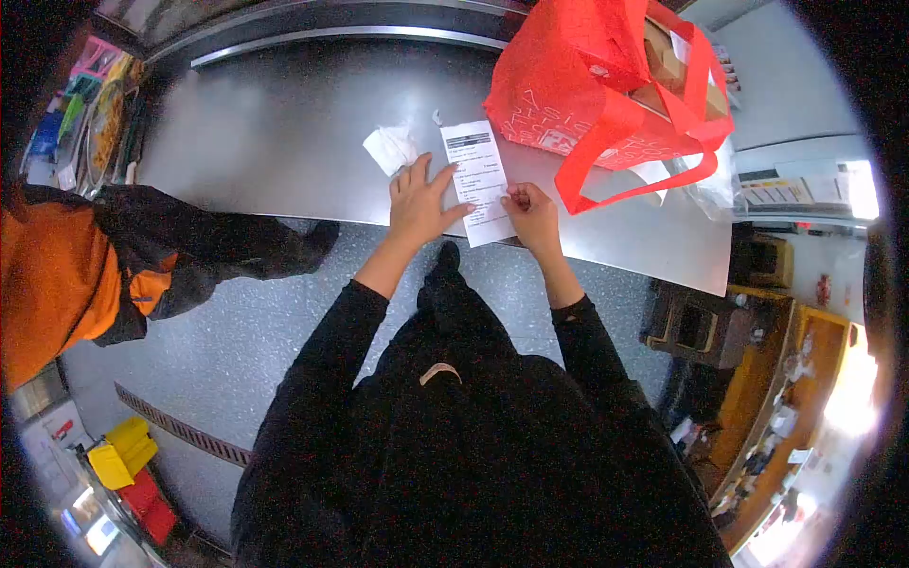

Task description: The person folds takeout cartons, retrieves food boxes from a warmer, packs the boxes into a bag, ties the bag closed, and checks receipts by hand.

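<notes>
A printed paper receipt point(476, 156) lies at the front part of the metal counter point(284, 123), its lower end at the counter's edge. My left hand point(421, 201) rests with spread fingers along the receipt's left side, thumb and fingertips on the paper. With bent fingers, my right hand point(532, 218) pinches the receipt's right edge near its lower end. A crumpled white paper point(390, 149) lies just beyond my left fingers. To the right stands a red bag point(578, 90) with brown cardboard boxes point(663, 66) inside, one handle hanging toward me.
At the left stands a person in orange and black point(57, 275), close to the counter. Clear plastic point(712, 194) lies beside the bag. A wooden shelf unit point(805, 379) with small items is at the right. A yellow object point(123, 452) sits lower left, beyond a floor drain point(180, 426).
</notes>
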A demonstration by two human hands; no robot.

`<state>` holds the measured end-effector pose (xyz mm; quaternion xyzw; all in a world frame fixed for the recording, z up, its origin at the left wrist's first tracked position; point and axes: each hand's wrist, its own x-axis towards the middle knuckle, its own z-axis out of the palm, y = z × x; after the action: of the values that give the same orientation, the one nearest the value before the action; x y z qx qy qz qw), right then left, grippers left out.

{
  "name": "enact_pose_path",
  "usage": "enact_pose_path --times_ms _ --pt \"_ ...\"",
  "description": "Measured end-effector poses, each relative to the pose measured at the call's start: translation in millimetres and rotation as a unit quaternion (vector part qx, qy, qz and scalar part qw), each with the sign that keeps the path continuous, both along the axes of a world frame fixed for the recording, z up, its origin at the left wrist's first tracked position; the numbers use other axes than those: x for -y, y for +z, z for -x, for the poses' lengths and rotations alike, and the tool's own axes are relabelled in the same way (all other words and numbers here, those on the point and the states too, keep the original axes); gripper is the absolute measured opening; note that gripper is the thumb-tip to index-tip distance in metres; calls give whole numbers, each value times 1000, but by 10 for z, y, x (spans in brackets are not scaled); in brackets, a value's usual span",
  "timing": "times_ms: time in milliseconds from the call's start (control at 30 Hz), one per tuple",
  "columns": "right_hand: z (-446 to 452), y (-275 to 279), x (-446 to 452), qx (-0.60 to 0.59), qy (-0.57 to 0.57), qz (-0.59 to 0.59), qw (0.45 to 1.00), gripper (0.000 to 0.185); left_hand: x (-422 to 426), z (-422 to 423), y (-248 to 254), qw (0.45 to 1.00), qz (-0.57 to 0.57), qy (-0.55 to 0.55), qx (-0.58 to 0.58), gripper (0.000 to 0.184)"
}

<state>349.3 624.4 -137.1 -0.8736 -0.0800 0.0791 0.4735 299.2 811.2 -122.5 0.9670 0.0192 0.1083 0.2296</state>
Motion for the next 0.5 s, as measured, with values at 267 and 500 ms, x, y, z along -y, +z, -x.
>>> enact_pose_path --times_ms 267,500 --pt "-168 228 -15 191 72 117 972 17 66 -9 -16 1000 -23 15 -5 82" --pt "-394 119 -303 193 50 109 974 10 66 -17 23 999 -23 25 -14 89"
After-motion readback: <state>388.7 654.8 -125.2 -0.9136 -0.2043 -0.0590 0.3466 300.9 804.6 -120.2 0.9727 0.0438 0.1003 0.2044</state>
